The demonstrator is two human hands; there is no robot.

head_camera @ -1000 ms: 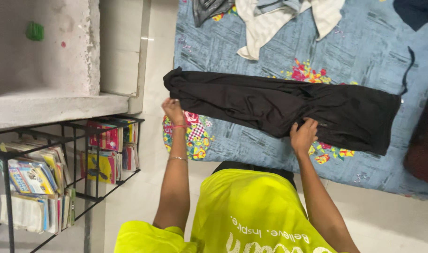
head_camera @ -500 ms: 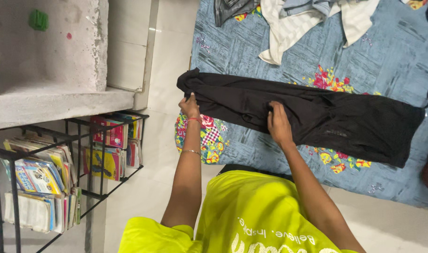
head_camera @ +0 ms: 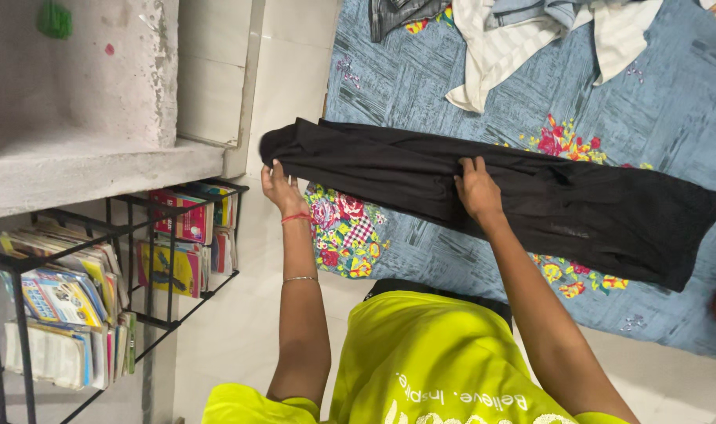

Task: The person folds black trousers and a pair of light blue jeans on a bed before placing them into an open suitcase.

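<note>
Both our hands grip the black trousers stretched across the blue floral bedsheet: the left hand pinches the end overhanging the bed's edge, the right hand clasps the middle, seemingly keeping the cloth taut and flat.

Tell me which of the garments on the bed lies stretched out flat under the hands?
The long black garment, with the left hand at its end and the right hand mid-length. The white garment and others lie crumpled farther away.
</note>
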